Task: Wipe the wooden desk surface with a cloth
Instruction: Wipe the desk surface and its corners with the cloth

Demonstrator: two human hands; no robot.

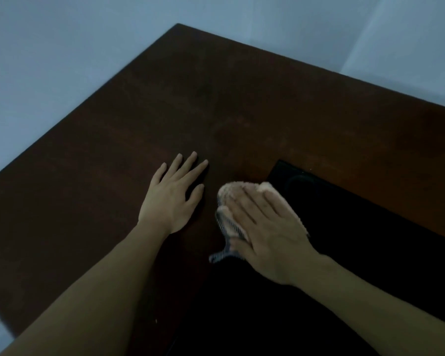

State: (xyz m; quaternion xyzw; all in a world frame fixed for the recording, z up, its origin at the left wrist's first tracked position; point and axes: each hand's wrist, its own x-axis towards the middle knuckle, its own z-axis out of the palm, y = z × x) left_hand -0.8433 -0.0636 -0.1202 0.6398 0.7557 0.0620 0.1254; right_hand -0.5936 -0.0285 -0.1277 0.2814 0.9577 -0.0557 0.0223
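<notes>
From where I stand, nothing here can be read: no words, labels, brand marks or numbers show on anything. The black mat (370, 227) carries only a faint ring-shaped mark near its far corner, too dim to make out as lettering.

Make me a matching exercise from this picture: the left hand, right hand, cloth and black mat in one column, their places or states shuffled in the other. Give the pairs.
Things:
1. left hand
2. right hand
3. cloth
4. black mat

States:
A. lies flat at the near right of the desk
B. bunched, pale, pressed down under a palm
C. flat on bare wood, fingers spread, holding nothing
D. presses down on the cloth with straight fingers

Pairs: 1-C, 2-D, 3-B, 4-A
</notes>
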